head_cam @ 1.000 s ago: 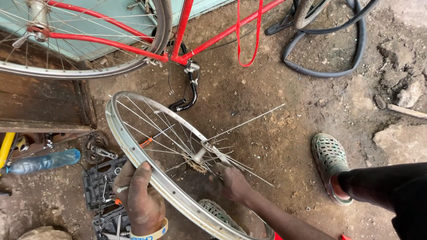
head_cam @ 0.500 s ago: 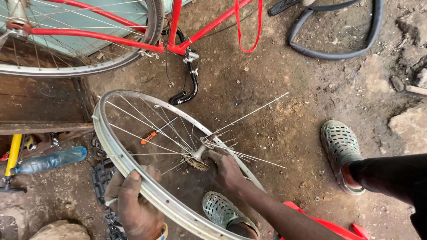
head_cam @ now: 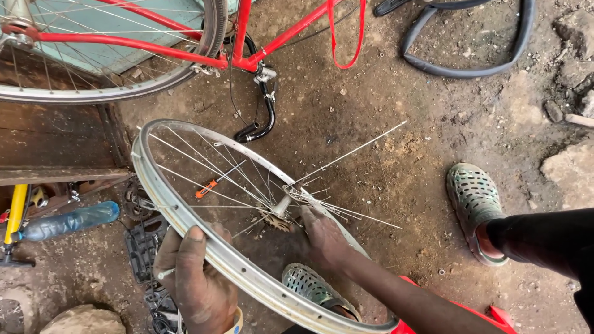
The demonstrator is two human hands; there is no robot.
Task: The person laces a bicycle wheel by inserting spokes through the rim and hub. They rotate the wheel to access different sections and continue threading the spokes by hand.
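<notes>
Here we have a bare bicycle wheel rim (head_cam: 185, 216) held tilted above the dirt ground (head_cam: 396, 161), between the red bicycle frame (head_cam: 247, 37) at the far edge and our own knees at the near edge. Our left hand (head_cam: 195, 278) is wrapped over the near part of the rim, fingers curled round the metal and thumb on top, a firm clasp. Our right hand (head_cam: 322, 238) is in at the hub (head_cam: 281, 207), fingers pressed together around the bunch of spokes (head_cam: 346, 213); we cannot tell whether it pinches one spoke or simply braces the hub.

We judge the rim light and stiff, smooth metal that could slide in a dusty palm, so the hoop itself is the place to hold it. The spokes look thin and springy; several hang loose, one long spoke (head_cam: 352, 151) pointing out toward the far right corner of the ground, and they would bend or prick if grabbed. The hub is the steadier second hold.

The near end of the rim runs out of the bottom edge. Our left wrist and a clog (head_cam: 309, 284) are partly covered by the wheel. Under the spokes lies an orange-handled screwdriver (head_cam: 213, 184), its tip hard to make out. Small dark tools by the plastic bottle (head_cam: 68, 221) at the left edge are too cluttered to name
</notes>
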